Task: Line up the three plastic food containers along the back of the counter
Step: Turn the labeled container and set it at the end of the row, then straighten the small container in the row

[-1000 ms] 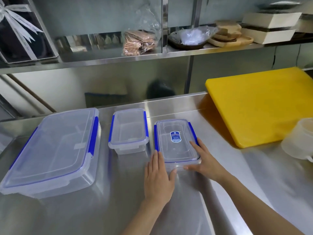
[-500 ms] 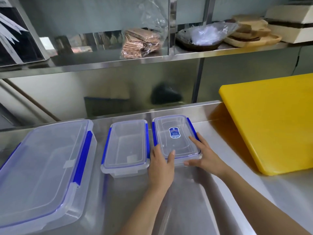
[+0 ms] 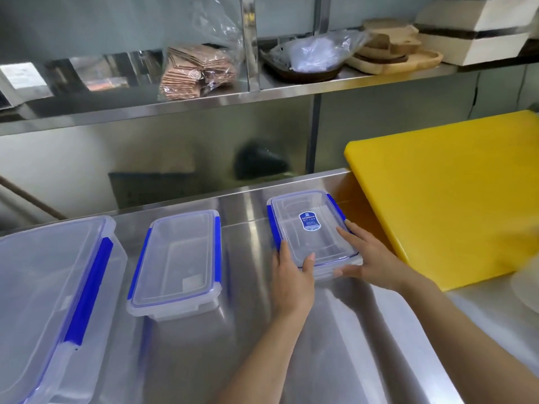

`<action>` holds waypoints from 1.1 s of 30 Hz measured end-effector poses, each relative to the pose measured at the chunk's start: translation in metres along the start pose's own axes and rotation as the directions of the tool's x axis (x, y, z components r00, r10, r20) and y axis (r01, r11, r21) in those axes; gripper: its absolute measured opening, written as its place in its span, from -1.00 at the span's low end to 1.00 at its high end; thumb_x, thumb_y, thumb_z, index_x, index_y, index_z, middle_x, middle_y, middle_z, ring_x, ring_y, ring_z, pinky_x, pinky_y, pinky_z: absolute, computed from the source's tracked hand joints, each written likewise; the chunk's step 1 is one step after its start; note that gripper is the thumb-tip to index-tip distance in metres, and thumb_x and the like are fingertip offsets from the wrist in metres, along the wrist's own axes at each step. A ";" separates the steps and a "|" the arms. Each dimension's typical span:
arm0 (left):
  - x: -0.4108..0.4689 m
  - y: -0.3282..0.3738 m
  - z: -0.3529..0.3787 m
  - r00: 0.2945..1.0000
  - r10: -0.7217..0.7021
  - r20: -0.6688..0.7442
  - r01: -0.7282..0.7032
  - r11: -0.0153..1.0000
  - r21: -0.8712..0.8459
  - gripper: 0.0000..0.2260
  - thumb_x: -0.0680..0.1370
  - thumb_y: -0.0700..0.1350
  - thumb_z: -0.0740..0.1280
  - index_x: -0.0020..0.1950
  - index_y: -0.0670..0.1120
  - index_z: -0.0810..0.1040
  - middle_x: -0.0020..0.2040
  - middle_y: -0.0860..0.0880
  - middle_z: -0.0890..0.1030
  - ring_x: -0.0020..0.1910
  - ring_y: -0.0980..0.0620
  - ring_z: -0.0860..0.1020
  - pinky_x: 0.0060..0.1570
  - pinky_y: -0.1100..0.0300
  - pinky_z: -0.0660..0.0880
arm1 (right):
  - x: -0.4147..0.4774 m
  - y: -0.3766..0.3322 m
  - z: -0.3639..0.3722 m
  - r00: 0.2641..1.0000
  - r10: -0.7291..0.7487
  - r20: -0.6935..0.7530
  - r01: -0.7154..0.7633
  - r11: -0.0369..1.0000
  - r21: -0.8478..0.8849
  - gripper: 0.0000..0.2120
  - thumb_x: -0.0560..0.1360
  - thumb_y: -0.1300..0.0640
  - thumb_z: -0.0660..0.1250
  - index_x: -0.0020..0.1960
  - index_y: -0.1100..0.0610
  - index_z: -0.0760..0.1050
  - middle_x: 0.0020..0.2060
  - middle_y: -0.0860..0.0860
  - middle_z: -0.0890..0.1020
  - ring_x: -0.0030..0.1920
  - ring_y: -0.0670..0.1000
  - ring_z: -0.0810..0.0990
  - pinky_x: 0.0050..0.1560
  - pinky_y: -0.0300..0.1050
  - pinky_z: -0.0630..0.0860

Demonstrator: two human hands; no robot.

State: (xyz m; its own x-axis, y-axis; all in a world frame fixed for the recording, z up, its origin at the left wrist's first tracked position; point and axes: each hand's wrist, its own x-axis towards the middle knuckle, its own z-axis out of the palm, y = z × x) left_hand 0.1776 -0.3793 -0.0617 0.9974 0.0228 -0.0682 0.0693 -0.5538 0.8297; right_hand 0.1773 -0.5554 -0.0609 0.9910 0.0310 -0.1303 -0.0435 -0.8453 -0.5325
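both hands (image 3: 329, 265) around labelled container (image 3: 311, 228) on steel counter (image 3: 335, 330), under cluttered shelf (image 3: 262, 91)

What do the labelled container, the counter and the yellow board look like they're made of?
Labelled container: clear glossy plastic, see-through, with blue clips. Counter: likely brushed stainless steel, grey and reflective. Yellow board: probably matte plastic, opaque and uniform in colour.

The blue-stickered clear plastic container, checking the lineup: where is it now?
Head view, right of centre: stickered container sits near the counter's back edge, between the yellow cutting board and the middle container.
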 end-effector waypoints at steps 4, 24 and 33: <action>0.000 0.015 0.022 0.999 0.026 0.039 -0.026 1.000 0.013 -0.44 0.55 0.09 0.23 0.50 -0.03 0.17 0.48 -0.05 0.30 0.37 -0.07 0.39 0.23 0.07 0.42 | -0.003 0.023 -0.018 0.999 0.047 0.014 -0.047 0.999 -0.004 -0.08 0.29 -0.28 0.38 0.51 -0.10 0.02 0.54 -0.08 -0.01 0.52 -0.06 -0.04 0.47 -0.07 0.08; 0.033 -0.092 -0.186 0.937 -0.049 -0.346 0.163 0.937 0.308 -0.43 0.50 0.21 0.20 0.44 -0.02 0.26 0.40 -0.13 0.44 0.35 -0.18 0.43 0.26 -0.18 0.44 | 0.024 -0.163 0.071 0.994 0.052 -0.092 -0.001 0.875 0.484 -0.28 0.46 -0.18 0.26 0.50 0.02 0.06 0.52 0.02 0.14 0.50 0.04 0.14 0.44 0.00 0.18; 0.031 -0.122 -0.182 0.959 -0.207 -0.192 0.202 0.978 -0.043 -0.50 0.50 0.21 0.23 0.41 0.15 0.28 0.30 -0.02 0.52 0.25 -0.08 0.52 0.22 -0.18 0.49 | 0.041 -0.207 0.134 1.000 -0.030 0.004 0.024 0.867 0.497 -0.25 0.47 -0.14 0.27 0.51 0.02 -0.03 0.45 0.10 0.17 0.40 0.13 0.31 0.40 0.05 0.31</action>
State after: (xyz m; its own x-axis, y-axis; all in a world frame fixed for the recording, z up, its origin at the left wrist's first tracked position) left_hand 0.2031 -0.1591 -0.0643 0.9462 0.2958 -0.1309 0.2705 -0.5014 0.8218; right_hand 0.2094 -0.3081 -0.0682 0.9914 0.0582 -0.1173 -0.0768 -0.4672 -0.8808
